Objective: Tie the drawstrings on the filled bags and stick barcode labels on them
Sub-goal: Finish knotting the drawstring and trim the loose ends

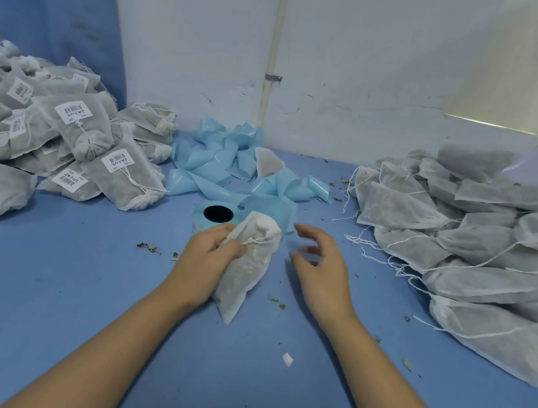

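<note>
Left hand (208, 256): grip closed round a filled bag (245, 276) below its drawn neck, mid-table.
Right hand (319, 269): grip wide, fingers loose, empty, just right of the bag.
Behind: label roll (217, 214) just beyond the bag; blue backing strips (221, 162) farther back.
Sides: labelled bags (63, 133) heaped left, unlabelled bags (478, 250) heaped right on the blue table (74, 297).

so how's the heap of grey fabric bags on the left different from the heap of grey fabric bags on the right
The left heap of grey fabric bags carries white barcode labels; no labels show on the right heap of grey fabric bags. Necks in the left heap are cinched and knotted, while the right heap's white drawstrings trail loose over the blue table. Both are filled pouches piled on that table.
</note>
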`<control>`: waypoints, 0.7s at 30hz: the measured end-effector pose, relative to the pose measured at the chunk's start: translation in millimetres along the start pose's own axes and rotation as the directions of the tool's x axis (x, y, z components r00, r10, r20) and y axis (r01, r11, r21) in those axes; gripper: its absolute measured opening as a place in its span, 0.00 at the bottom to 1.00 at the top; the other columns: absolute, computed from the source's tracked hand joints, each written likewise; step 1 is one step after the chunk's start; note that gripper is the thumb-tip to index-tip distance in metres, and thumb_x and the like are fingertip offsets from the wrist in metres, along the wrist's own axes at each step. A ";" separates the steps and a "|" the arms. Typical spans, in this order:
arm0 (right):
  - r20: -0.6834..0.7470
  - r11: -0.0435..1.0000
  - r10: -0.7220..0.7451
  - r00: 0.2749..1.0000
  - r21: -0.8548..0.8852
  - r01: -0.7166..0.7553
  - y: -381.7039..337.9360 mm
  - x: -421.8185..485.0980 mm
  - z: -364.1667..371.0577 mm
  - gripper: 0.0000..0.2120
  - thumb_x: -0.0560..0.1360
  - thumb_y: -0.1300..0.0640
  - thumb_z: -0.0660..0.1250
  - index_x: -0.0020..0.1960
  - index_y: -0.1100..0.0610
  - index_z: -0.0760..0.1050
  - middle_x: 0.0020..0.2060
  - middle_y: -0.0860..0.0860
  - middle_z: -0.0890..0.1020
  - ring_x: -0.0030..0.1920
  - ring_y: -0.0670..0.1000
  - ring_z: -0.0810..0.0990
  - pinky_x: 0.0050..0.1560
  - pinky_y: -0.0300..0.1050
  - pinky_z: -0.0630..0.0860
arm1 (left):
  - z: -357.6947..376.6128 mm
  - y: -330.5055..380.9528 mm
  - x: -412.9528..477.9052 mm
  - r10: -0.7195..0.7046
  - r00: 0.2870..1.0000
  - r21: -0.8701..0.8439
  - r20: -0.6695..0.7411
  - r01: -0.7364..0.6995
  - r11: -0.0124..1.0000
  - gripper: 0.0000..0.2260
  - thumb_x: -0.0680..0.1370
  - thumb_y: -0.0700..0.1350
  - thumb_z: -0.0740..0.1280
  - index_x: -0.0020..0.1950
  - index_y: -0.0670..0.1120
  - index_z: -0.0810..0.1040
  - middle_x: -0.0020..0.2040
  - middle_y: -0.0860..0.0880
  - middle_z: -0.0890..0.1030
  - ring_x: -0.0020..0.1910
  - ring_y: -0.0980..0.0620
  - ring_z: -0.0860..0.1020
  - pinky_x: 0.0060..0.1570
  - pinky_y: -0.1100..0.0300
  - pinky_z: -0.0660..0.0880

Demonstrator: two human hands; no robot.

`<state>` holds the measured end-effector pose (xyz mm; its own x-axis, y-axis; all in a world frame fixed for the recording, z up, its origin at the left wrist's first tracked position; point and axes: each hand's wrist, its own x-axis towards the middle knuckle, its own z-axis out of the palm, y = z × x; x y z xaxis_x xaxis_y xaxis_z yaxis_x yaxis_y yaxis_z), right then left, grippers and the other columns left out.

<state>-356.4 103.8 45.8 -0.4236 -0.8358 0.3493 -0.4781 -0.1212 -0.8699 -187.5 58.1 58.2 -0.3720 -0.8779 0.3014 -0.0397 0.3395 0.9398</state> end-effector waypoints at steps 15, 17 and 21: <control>-0.141 0.908 -0.321 0.936 -0.325 0.263 -12.6 -9.1 3.7 0.11 0.78 0.60 0.65 0.59 0.53 0.76 0.59 0.48 0.65 0.58 0.46 0.65 0.58 0.40 0.68 | 4.2 -0.1 -2.1 0.014 0.995 -0.123 0.097 -0.002 0.992 0.06 0.68 0.44 0.62 0.35 0.43 0.76 0.32 0.55 0.76 0.32 0.58 0.73 0.33 0.69 0.68; -0.171 0.955 -0.274 0.946 -0.169 0.246 -12.7 -9.2 0.8 0.17 0.77 0.61 0.66 0.64 0.53 0.72 0.57 0.46 0.67 0.55 0.44 0.69 0.57 0.33 0.68 | 0.8 -0.8 1.4 -0.088 0.994 -0.212 0.067 0.101 0.972 0.07 0.66 0.44 0.63 0.32 0.41 0.74 0.28 0.51 0.74 0.28 0.57 0.72 0.28 0.68 0.67; 0.011 0.997 -0.080 0.997 -0.014 0.080 -13.1 -10.7 3.2 0.19 0.76 0.62 0.66 0.64 0.51 0.69 0.54 0.44 0.79 0.54 0.43 0.76 0.58 0.39 0.72 | -3.6 -3.4 7.3 -0.199 0.980 -0.308 0.012 0.193 0.932 0.08 0.63 0.45 0.64 0.34 0.41 0.71 0.28 0.48 0.72 0.28 0.54 0.71 0.30 0.63 0.66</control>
<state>-343.1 112.6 52.3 -0.3754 -0.8291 0.4142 -0.5217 -0.1803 -0.8338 -186.7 49.3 57.9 -0.3673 -0.9240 0.1064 0.1771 0.0428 0.9833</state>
